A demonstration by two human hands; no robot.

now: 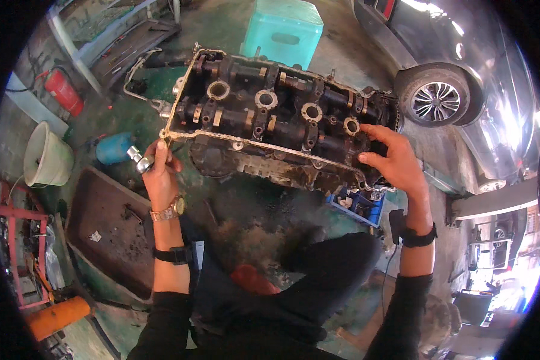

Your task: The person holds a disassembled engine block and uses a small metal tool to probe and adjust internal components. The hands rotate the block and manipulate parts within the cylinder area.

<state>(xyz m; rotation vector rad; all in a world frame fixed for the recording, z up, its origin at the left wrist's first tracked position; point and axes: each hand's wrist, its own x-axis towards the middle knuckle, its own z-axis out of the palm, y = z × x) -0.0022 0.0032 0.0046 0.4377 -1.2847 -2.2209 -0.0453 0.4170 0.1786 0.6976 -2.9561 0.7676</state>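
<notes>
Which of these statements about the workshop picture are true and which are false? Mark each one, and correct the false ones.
1. The left hand grips a metal tool near the corner of the engine cylinder head. True.
2. The right hand rests on the car wheel. False: it touches the right end of the cylinder head; the wheel stands apart, behind it.
3. A turquoise plastic box stands beyond the cylinder head. True.
4. The red fire extinguisher lies to the person's right. False: it is on the left side, near the pale bucket.
5. A wristwatch is worn on the left wrist. True.
</notes>
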